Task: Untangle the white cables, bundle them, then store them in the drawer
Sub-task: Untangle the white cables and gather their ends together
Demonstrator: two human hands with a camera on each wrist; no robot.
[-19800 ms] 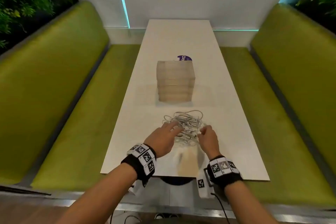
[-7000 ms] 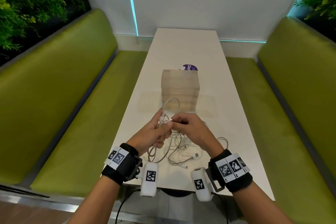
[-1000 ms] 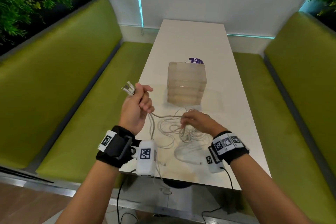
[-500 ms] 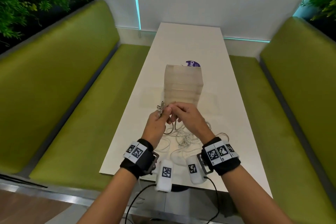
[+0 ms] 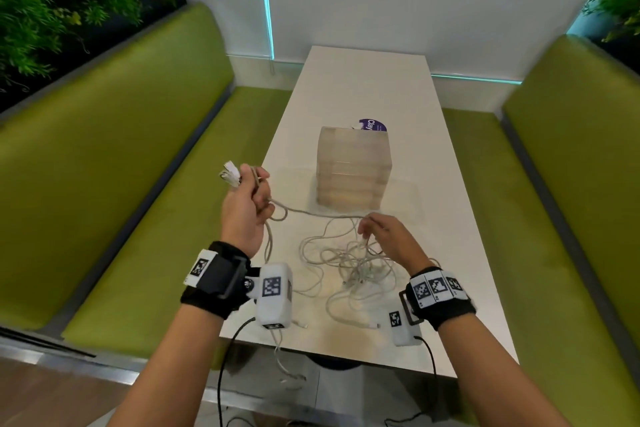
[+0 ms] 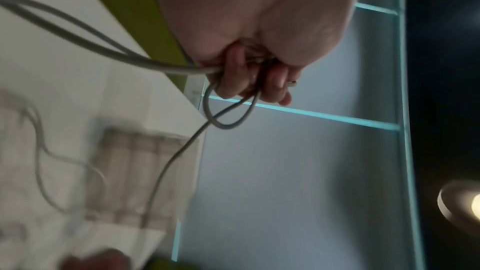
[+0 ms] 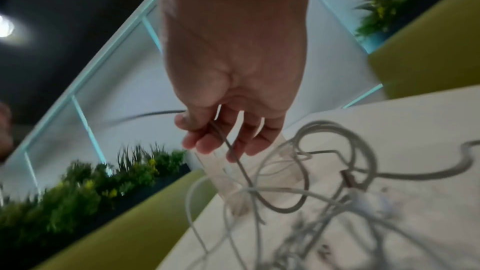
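Head view: left hand (image 5: 244, 210) fists gathered connector ends (image 5: 230, 175); right hand (image 5: 388, 237) pinches one strand above the tangled white cables (image 5: 349, 263). Untangling underway, judging by the knot; next, draw that strand free.

Left hand (image 6: 259, 28) in left wrist view: cropped by top edge; cable ends buried inside curled fingers (image 6: 233, 77).
Drawer unit (image 6: 135, 171) in left wrist view: smeared by blur, drawer fronts indistinct.
Purple label (image 5: 372, 125): mostly hidden behind drawer unit, lettering cut short.
Cable tangle (image 7: 324, 202) in right wrist view: lower strands blurred, connectors unreadable.
Hanging cable end (image 5: 287, 367): trails below table edge (image 5: 311, 350), plug too small to identify.
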